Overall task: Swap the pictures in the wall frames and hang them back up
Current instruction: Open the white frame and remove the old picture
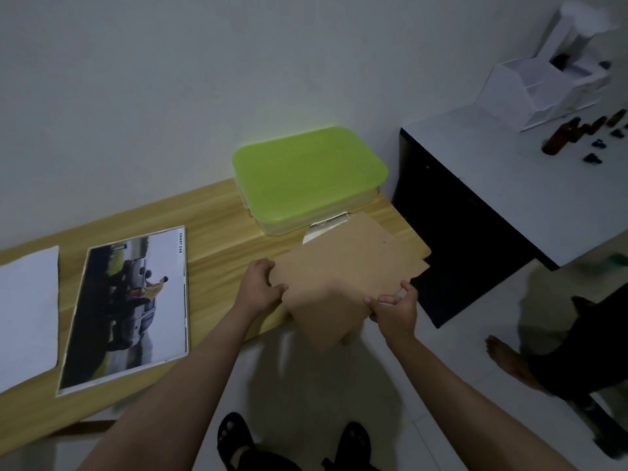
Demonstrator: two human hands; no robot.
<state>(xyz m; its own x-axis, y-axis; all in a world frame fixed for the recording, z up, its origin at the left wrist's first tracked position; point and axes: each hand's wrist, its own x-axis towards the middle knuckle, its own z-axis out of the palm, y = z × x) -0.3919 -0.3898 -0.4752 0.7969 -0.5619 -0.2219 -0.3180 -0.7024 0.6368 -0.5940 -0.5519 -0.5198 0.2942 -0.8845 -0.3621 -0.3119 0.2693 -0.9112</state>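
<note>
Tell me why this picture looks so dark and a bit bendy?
Head view: the room light is dim, so everything looks greyish; the wide lens bends the wooden table edge; soft shadows fall on the floor beneath the brown board held by the left hand and right hand.

The brown backing board (346, 266) covers nearly all of whatever lies beneath it at the right end of the bench (217, 219) — only a pale sliver (326, 227) shows at its far edge, against the green-lidded box (307, 175), and what it belongs to cannot be told. The left hand (260, 287) and right hand (396, 309) hide the board's near edges where they grip it, and its near corner is smeared by blur. The white sheet (27, 311) at the bench's left end is cut by the picture's edge. Small print on the car picture (132, 307) is too small to read. On the grey side table (509, 185), the dark bottles (560, 136) are blurred — labels illegible.
</note>
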